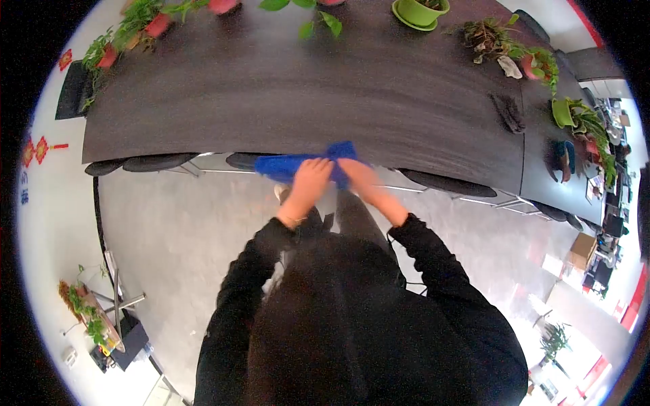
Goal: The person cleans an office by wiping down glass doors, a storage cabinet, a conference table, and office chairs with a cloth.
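Observation:
A bright blue cloth [274, 166] is bunched up at the near edge of the dark wooden table [298, 101], partly in front of that edge. My left hand [312, 181] has its fingers closed over the middle of the cloth, and one end sticks out to its left. Close beside it, my right hand [357, 177] grips the cloth's right part, slightly smeared by motion. A short piece of cloth stands up between and beyond the two hands. The fingertips are partly hidden in the folds.
Potted plants line the table's far side, including one in a green pot [421, 12]. A dark crumpled cloth [506, 112] lies at the right. Black chairs [447, 183] are tucked under the near edge. A cardboard box [582, 250] stands farther right.

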Demonstrator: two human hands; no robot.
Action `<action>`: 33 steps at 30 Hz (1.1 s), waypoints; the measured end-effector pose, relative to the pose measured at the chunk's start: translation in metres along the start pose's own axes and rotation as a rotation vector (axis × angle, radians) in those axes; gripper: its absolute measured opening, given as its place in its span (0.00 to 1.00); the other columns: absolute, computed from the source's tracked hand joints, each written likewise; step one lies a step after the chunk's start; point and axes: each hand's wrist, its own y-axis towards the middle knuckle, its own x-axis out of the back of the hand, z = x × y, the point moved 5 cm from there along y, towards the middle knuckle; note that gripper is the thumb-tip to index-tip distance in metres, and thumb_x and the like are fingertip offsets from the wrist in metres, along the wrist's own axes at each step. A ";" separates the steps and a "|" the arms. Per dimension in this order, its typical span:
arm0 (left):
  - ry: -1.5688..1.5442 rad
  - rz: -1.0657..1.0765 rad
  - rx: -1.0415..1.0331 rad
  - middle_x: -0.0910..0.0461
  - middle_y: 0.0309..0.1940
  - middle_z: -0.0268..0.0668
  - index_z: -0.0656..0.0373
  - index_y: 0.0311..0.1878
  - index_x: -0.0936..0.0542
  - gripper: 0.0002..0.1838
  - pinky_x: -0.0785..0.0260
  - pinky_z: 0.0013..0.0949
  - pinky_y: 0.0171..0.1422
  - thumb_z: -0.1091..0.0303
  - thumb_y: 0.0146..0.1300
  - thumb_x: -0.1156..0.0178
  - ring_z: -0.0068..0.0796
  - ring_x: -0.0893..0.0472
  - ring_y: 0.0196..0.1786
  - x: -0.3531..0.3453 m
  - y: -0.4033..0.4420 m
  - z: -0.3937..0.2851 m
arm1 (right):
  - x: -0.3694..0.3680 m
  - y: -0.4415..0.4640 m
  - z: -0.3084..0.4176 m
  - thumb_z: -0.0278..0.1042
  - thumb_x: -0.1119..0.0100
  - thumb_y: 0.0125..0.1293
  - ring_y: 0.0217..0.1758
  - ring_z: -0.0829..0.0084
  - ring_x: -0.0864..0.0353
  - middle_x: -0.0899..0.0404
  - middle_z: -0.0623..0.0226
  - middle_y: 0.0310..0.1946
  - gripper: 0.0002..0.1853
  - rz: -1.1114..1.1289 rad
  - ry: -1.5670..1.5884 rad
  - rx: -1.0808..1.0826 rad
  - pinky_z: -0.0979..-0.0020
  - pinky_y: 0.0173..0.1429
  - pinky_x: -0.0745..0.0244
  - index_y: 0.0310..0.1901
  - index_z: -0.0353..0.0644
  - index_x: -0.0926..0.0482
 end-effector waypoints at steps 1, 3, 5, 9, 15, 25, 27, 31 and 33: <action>0.021 -0.014 0.004 0.21 0.57 0.42 0.60 0.56 0.22 0.22 0.35 0.44 0.66 0.69 0.56 0.43 0.41 0.23 0.60 -0.008 0.012 -0.021 | 0.015 -0.011 -0.009 0.25 0.50 0.64 0.64 0.57 0.24 0.23 0.55 0.60 0.21 0.037 0.016 -0.105 0.60 0.68 0.30 0.60 0.38 0.25; 0.067 -0.013 0.000 0.19 0.51 0.41 0.58 0.51 0.21 0.17 0.33 0.43 0.62 0.68 0.58 0.45 0.40 0.22 0.57 -0.037 0.034 -0.052 | 0.036 -0.037 -0.025 0.24 0.51 0.64 0.63 0.56 0.24 0.22 0.55 0.59 0.21 0.079 0.032 -0.205 0.59 0.67 0.30 0.60 0.39 0.24; 0.095 -0.006 0.001 0.18 0.47 0.40 0.57 0.48 0.20 0.14 0.32 0.43 0.60 0.68 0.58 0.46 0.39 0.21 0.54 -0.058 0.046 -0.072 | 0.044 -0.063 -0.052 0.22 0.49 0.63 0.62 0.53 0.24 0.22 0.54 0.58 0.22 0.160 -0.079 -0.339 0.58 0.65 0.29 0.60 0.40 0.24; 0.016 0.176 -0.113 0.21 0.40 0.38 0.55 0.41 0.21 0.09 0.32 0.41 0.58 0.68 0.58 0.45 0.39 0.21 0.51 -0.045 0.046 -0.083 | 0.070 -0.083 -0.031 0.21 0.42 0.58 0.57 0.50 0.23 0.20 0.54 0.54 0.22 0.028 0.023 -0.430 0.57 0.61 0.28 0.57 0.41 0.23; -0.176 -0.063 -0.174 0.20 0.45 0.40 0.56 0.43 0.22 0.09 0.34 0.44 0.66 0.71 0.58 0.45 0.42 0.23 0.56 0.021 -0.011 -0.034 | 0.028 -0.051 0.026 0.24 0.40 0.57 0.54 0.51 0.21 0.18 0.53 0.51 0.21 0.077 0.087 -0.395 0.57 0.58 0.26 0.54 0.42 0.21; -0.292 -0.069 0.550 0.20 0.50 0.44 0.56 0.51 0.23 0.22 0.39 0.47 0.71 0.77 0.49 0.36 0.47 0.24 0.59 0.113 -0.252 0.135 | -0.134 0.099 0.215 0.38 0.35 0.61 0.38 0.54 0.17 0.17 0.51 0.33 0.16 0.622 0.256 -0.103 0.59 0.43 0.24 0.47 0.39 0.19; -0.302 -0.221 0.755 0.19 0.47 0.44 0.56 0.51 0.22 0.23 0.34 0.46 0.65 0.80 0.49 0.37 0.50 0.22 0.54 0.144 -0.307 0.152 | -0.166 0.119 0.253 0.37 0.36 0.61 0.34 0.62 0.16 0.17 0.55 0.30 0.14 0.681 0.278 -0.038 0.63 0.39 0.24 0.45 0.37 0.19; -0.378 -0.537 0.916 0.17 0.38 0.45 0.55 0.43 0.19 0.14 0.27 0.43 0.48 0.76 0.51 0.34 0.48 0.19 0.43 0.201 -0.385 0.169 | -0.218 0.144 0.326 0.36 0.35 0.62 0.27 0.72 0.18 0.17 0.61 0.27 0.13 0.962 0.356 -0.003 0.69 0.34 0.24 0.43 0.36 0.18; -0.447 -0.507 1.059 0.17 0.37 0.46 0.56 0.43 0.19 0.13 0.27 0.42 0.47 0.73 0.52 0.33 0.47 0.18 0.42 0.224 -0.409 0.167 | -0.237 0.160 0.345 0.35 0.36 0.61 0.25 0.73 0.19 0.17 0.62 0.27 0.13 0.953 0.363 0.014 0.70 0.32 0.24 0.43 0.35 0.18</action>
